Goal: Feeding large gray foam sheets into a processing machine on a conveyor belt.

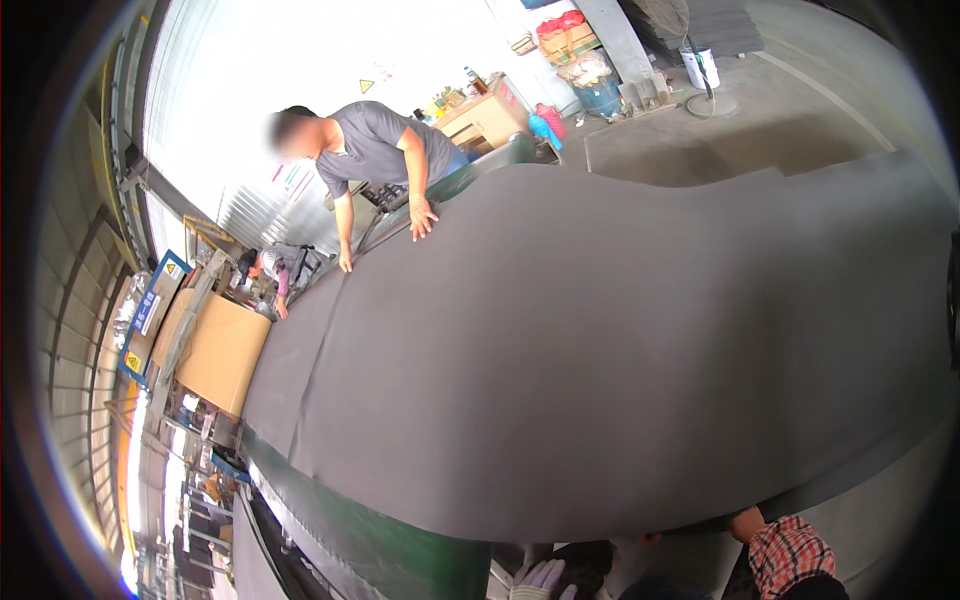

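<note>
A large, smooth dark grey sheet [560,360], rubber or foam by its look, spreads across most of the view. Its right part rises in a wave. At its near edge, my right hand [745,524], below a red plaid cuff, is closed on the border; the fingers are partly hidden. My left hand [540,578], in a pale glove, is low at the picture's bottom, apart from the sheet. Its visible fingers are stretched out and nothing shows in them. Beneath the sheet's left part runs a green conveyor belt [370,530]. A crease crosses the sheet near its left end.
Across the sheet, a co-worker [385,145] in a grey shirt rests both hands on its far edge. Another person [285,265] bends beside the machine with a tan roller or panel [222,345] at left. A wooden cabinet [490,122] and white bucket [702,68] stand behind.
</note>
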### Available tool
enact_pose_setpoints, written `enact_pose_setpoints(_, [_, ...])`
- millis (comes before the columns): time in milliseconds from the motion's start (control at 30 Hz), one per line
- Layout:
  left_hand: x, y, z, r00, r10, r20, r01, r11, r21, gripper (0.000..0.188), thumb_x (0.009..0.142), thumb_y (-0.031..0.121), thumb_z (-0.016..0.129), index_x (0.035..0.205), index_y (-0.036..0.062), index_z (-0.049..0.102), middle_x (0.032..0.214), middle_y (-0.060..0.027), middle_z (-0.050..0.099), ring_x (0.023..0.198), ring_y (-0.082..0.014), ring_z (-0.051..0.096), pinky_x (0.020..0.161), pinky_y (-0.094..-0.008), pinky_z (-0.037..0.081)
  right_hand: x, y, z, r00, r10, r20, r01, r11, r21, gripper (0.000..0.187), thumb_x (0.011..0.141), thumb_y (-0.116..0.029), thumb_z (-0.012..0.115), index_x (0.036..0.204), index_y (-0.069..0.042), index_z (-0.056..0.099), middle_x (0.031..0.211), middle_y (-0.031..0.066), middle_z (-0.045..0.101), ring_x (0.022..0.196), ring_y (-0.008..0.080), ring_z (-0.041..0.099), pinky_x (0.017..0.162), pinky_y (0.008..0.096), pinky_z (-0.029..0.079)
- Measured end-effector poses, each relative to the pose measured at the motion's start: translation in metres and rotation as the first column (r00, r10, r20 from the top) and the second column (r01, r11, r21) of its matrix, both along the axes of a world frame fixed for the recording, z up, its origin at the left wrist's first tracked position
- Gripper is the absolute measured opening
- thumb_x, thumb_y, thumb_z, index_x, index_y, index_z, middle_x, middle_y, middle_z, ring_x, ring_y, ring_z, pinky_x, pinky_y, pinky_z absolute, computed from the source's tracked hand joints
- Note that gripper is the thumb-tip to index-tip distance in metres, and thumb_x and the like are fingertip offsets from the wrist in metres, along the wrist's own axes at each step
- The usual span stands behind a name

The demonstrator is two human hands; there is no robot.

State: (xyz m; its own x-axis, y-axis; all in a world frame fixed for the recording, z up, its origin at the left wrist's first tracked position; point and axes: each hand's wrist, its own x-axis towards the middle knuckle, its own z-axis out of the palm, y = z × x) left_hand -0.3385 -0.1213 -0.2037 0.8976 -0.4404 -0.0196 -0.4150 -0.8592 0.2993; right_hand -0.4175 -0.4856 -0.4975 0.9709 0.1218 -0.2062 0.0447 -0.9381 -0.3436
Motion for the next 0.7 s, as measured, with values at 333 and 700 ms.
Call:
enact_pose_setpoints(333, [0.047, -0.101, -0.035, 0.977, -0.159, -0.141, 0.126, 0.968, -0.218, 0.048, 0.076, 0.030, 0.064, 0.116, 0.0051, 0.055, 0.114, -0.0178, 0.057, 0.106, -0.0369, 0.051, 0.094, -0.0443, 0.040, 0.019, -0.044, 0.043, 1.000, -0.007, -0.025, 0.006, 0.998, -0.056, 0.045, 0.070, -0.016, 0.057, 0.114, -0.004, 0.058, 0.116, 0.0153, 0.057, 0.113, 0.0323, 0.049, 0.100, 0.0462, 0.034])
enact_pose_setpoints(700, [-0.018, -0.121, -0.102, 0.492, -0.048, -0.869, -0.467, 0.828, -0.310, 0.045, 0.079, 0.017, 0.064, 0.117, -0.0050, 0.053, 0.112, -0.0208, 0.059, 0.103, -0.0278, 0.057, 0.092, -0.0341, 0.043, 0.014, -0.111, 0.050, 0.989, 0.104, 0.106, -0.086, 0.983, -0.162, 0.016, 0.075, -0.018, 0.054, 0.086, -0.011, 0.064, 0.093, 0.0044, 0.061, 0.096, 0.0221, 0.055, 0.086, 0.0396, 0.041])
